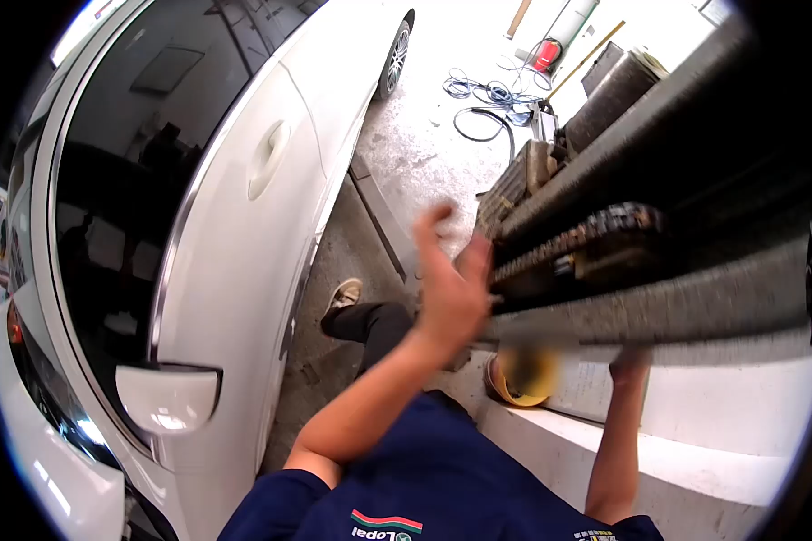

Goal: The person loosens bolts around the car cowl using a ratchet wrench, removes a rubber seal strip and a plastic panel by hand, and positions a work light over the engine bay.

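Grey metal column point(695, 311): open-sided, rusty link chain point(618, 218) exposed inside. Left hand point(453, 302): fingers spread, apparently empty, beside column. Right hand point(632, 362): at column's near edge, grip indeterminable. Work appears unfinished; completed steps cannot be determined.

At six o'clock, the navy shirt point(465, 478) bears the brand name "Lopal" point(386, 535), beneath a striped mark point(386, 521). Toward five o'clock, smaller yellow-and-white print point(595, 536) on the same shirt is unreadable.

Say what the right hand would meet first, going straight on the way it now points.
Likely the beam: in the picture, the right hand reaches its lower edge, though depth is unclear.
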